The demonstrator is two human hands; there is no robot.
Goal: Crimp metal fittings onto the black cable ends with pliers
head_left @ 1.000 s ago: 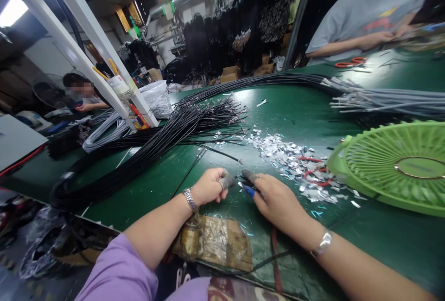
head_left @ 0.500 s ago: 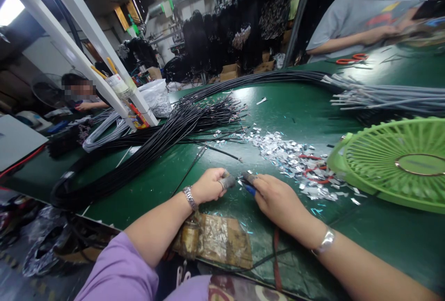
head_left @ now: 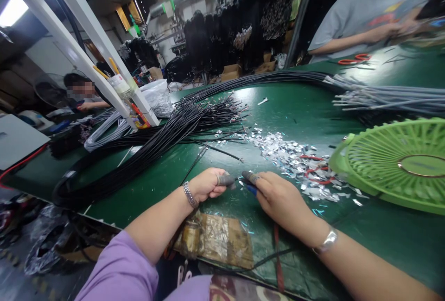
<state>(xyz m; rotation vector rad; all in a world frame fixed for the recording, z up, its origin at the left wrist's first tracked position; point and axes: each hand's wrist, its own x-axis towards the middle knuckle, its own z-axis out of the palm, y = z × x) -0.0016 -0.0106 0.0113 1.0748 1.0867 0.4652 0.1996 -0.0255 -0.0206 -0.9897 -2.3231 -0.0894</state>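
Note:
My left hand (head_left: 210, 184) is closed in a pinch, its thumb wrapped in grey tape, on what looks like the end of a thin black cable (head_left: 193, 165) that runs back behind the wrist. Close beside it, my right hand (head_left: 276, 195) grips a small blue-handled tool (head_left: 251, 189), also with tape on a finger; the tool's working end is too small to make out. The two hands nearly meet over the green table. Just beyond them lie a large bundle of black cables (head_left: 156, 155) with stripped ends and a heap of silvery foil scraps (head_left: 274, 147).
A green fan (head_left: 378, 152) stands at the right, beside red handles (head_left: 318, 173) among the scraps. Grey cable ends (head_left: 378, 94) and red scissors (head_left: 354, 60) lie farther back. Taped cardboard (head_left: 227, 243) sits at the front edge. A co-worker (head_left: 337, 27) works opposite.
My left hand has turned slightly, and its taped thumb now lies flatter and points toward my right hand. The right hand has barely moved. The whole view has shifted a little.

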